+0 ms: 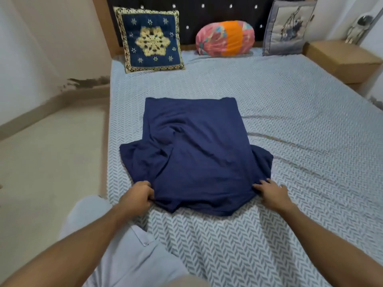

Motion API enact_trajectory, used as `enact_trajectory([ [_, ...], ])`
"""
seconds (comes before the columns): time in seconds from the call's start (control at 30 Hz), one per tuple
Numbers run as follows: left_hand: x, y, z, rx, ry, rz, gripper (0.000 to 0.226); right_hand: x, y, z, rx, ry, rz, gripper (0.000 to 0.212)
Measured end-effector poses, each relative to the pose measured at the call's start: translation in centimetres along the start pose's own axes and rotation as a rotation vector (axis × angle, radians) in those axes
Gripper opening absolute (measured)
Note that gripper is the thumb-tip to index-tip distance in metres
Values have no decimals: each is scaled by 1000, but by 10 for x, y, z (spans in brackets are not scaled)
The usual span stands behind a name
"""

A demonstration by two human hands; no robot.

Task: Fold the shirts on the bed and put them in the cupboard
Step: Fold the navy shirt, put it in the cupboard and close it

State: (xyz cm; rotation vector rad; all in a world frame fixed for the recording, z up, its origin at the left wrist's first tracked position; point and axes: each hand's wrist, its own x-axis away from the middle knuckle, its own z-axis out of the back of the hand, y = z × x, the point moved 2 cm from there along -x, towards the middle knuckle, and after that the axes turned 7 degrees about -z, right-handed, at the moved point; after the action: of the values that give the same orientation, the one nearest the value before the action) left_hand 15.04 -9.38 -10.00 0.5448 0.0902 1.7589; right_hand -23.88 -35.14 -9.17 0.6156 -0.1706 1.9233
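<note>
A single navy shirt is spread near the bed's left edge, rumpled and not yet folded. Its near hem is pinched by the left hand, fingers curled into the cloth; the right hand is laid on the other near corner, fingers fairly straight. Folding seems barely begun; no cupboard is seen.
</note>
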Motion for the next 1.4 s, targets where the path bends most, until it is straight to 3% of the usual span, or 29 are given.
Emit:
enact_trajectory([
  [0.07, 3, 11, -6, -180, 51, -16, 17, 11, -11, -21, 87, 80, -11, 80],
  [0.13, 4, 29, -12, -328, 67, -92, 35, 29, -29, -30, 21, 240, 139, 96],
  [0.23, 2, 54, -29, -360, 101, -293, 45, 51, -63, -37, 6, 426, 407, 61],
  [0.33, -1, 71, -44, -349, 83, -356, 30, 54, -83, -44, 58, 421, 426, 36],
  [0.47, 3, 92, -35, -168, -23, -204, 12, 50, -73, -39, -10, 482, 384, 23],
  [0.57, 9, 95, -35, -63, -69, -225, 9, 60, -50, -32, -94, 528, 414, 16],
  [0.7, 18, 106, -47, -48, -167, -267, 12, 77, -35, -56, 6, 416, 447, 25],
  [0.8, 24, 111, -50, -5, -192, -275, 19, 87, -49, -59, 48, 337, 339, 25],
  [0.87, 28, 103, -41, 161, -124, -171, 24, 92, -67, -48, 61, 348, 295, 31],
  [0.97, 29, 76, -20, 408, 139, 28, 13, 94, -107, -30, -7, 441, 328, 36],
  [1.03, 32, 48, -8, 512, 329, 153, 4, 91, -151, -14, -68, 485, 399, 37],
  [1.17, 34, -16, 10, 691, 579, 397, 12, 81, -252, 15, -186, 465, 575, 32],
  [1.3, 23, -65, 18, 794, 680, 495, 13, 73, -334, 32, -309, 360, 626, 33],
  [1.4, 2, -98, 24, 814, 673, 511, 16, 58, -378, 37, -325, 299, 521, 36],
])
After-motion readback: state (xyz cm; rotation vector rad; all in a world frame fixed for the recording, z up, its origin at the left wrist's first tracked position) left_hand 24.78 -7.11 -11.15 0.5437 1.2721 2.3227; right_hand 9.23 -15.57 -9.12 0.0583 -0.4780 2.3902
